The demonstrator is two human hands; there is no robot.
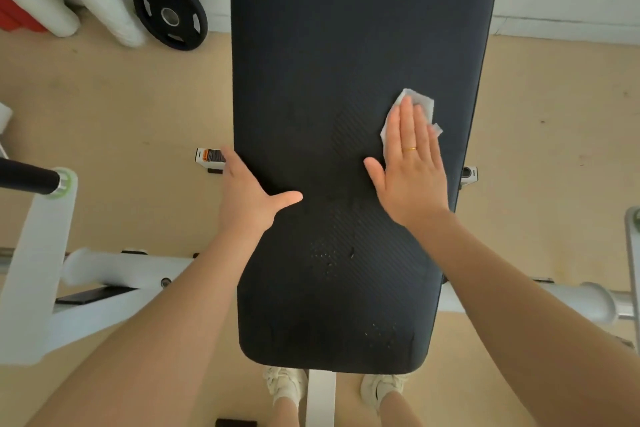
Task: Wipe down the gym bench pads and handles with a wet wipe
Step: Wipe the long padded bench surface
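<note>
The bench pad [346,45] looks like matt black upholstery with a fine ribbed texture (damp patches shine slightly). The wet wipe [420,104] is thin white crumpled cloth; the frame [114,267] is glossy white metal.

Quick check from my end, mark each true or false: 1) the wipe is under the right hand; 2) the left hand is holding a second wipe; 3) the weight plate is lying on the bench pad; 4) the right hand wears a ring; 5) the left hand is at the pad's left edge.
1) True: the right hand presses the wet wipe flat on the bench pad.
2) False: the left hand holds no wipe; it grips the pad's edge.
3) False: the weight plate leans by the wall, on the floor.
4) True: a gold ring shows.
5) True.
</note>
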